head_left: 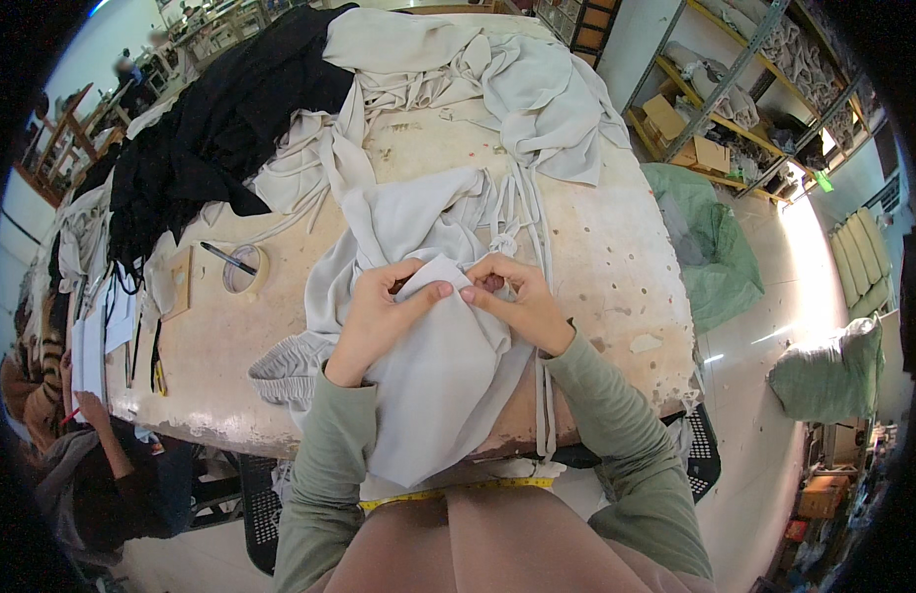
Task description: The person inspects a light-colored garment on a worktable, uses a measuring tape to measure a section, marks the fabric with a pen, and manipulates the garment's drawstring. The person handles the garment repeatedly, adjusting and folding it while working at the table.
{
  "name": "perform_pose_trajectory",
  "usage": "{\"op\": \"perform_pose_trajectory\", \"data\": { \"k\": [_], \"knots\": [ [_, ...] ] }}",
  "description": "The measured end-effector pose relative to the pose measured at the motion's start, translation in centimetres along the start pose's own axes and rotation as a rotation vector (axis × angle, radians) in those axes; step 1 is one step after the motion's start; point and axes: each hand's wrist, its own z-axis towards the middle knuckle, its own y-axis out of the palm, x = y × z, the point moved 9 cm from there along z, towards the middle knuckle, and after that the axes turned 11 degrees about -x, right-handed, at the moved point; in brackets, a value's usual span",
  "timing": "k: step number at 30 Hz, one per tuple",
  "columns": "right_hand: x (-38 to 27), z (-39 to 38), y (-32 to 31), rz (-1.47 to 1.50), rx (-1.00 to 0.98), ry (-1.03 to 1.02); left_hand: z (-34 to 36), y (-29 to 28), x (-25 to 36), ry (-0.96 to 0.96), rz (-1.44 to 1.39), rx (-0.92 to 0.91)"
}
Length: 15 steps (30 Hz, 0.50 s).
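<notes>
A light grey garment [433, 395] lies bunched on the table and hangs over its near edge toward me. Its gathered elastic waistband [285, 374] rests at the left. With thumb and fingers, my left hand [389, 316] pinches a folded edge of the fabric. Close beside it, my right hand [517, 301] pinches the same fold, thumb on top and fingers curled under. The fold stands up in a small peak between the two hands. Knotted grey ties [504, 240] lie just beyond my right hand, and long cords run down past its wrist.
Piled black cloth [211, 128] and more grey garments [552, 99] cover the table's far side. A tape roll [245, 272] with a black marker [228, 258] sits left. A co-worker [102, 465] writes at the left edge. Green sacking [710, 247] and shelving [720, 94] stand right.
</notes>
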Motion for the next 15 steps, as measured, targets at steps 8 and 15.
{"op": "perform_pose_trajectory", "data": {
  "k": [8,15],
  "knots": [
    [0.1,0.1,0.3,-0.021,-0.025,0.023,-0.1,-0.1,0.8,0.036,0.071,0.031],
    [-0.1,0.1,0.6,-0.022,-0.035,0.0,0.0,0.0,1.4,0.095,0.071,0.054]
  ]
}}
